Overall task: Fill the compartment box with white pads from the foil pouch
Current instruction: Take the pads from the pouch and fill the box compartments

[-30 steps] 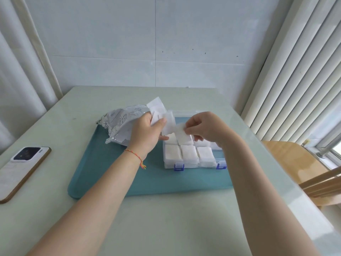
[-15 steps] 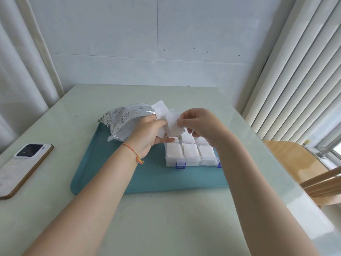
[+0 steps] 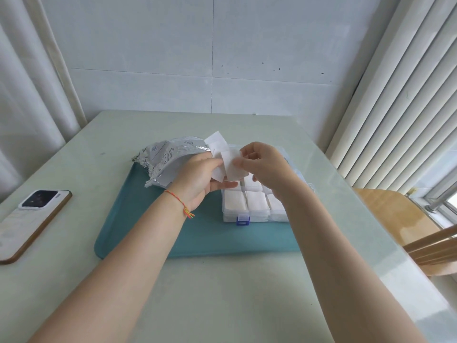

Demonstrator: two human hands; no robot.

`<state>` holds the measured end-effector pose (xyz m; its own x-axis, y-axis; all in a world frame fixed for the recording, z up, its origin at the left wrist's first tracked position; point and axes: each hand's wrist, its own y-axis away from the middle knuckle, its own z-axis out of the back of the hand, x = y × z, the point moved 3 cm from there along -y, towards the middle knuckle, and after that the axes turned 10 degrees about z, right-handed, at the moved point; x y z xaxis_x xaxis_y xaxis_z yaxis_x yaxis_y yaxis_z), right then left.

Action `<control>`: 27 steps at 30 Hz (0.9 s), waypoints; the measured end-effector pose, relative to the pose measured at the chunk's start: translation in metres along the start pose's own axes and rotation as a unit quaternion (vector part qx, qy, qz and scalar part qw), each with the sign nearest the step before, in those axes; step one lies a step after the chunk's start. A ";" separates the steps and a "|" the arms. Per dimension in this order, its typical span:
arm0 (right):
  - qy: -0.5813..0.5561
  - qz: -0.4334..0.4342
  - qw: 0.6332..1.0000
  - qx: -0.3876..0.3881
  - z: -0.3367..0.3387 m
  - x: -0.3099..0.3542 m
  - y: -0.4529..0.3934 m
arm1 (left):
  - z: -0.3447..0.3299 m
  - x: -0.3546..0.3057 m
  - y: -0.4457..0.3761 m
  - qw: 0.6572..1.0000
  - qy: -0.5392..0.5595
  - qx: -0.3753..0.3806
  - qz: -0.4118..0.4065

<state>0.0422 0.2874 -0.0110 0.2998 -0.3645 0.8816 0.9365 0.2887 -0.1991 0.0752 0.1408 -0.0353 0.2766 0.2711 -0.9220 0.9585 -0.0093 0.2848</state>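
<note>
Both hands have risen a little from where they were a moment ago, and the right hand (image 3: pixel 262 169) has come back up from the box to meet the left hand (image 3: pixel 200 180) above the tray (image 3: pixel 138 219). Its thumb and forefinger now pinch the edge of one white pad (image 3: pixel 232 167), apparently peeling it off the small fanned stack of pads (image 3: pixel 217 144) that the left hand grips with curled fingers. Holding the stack over the box keeps the trip to each slot short.

Left of the hands, at the far left corner of the tray, lies the foil pouch (image 3: pixel 168 157), its mouth turned toward the hands so more pads can be drawn out. On the right half of the tray sits the compartment box (image 3: pixel 247 206), lid open; the near row of compartments is already full, and the far rows are mostly hidden behind the hands. A phone (image 3: pixel 29 219) lies on the table (image 3: pixel 222 293), well apart to the left.
</note>
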 end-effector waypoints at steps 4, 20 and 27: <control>0.011 0.025 0.999 -0.029 0.001 0.002 -0.001 | -0.001 0.000 0.001 1.000 0.000 0.006 0.000; 0.136 0.142 0.980 0.038 0.001 0.008 0.002 | 0.002 -0.004 0.003 1.000 0.002 -0.026 0.009; 0.174 0.147 0.974 0.017 0.015 0.007 -0.004 | 0.002 -0.004 0.001 0.999 -0.007 -0.036 0.000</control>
<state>0.0383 0.2968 0.0023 0.6028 -0.5383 0.5890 0.7963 0.4524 -0.4016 0.0751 0.1373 -0.0322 0.2783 0.2585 -0.9250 0.9510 0.0610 0.3032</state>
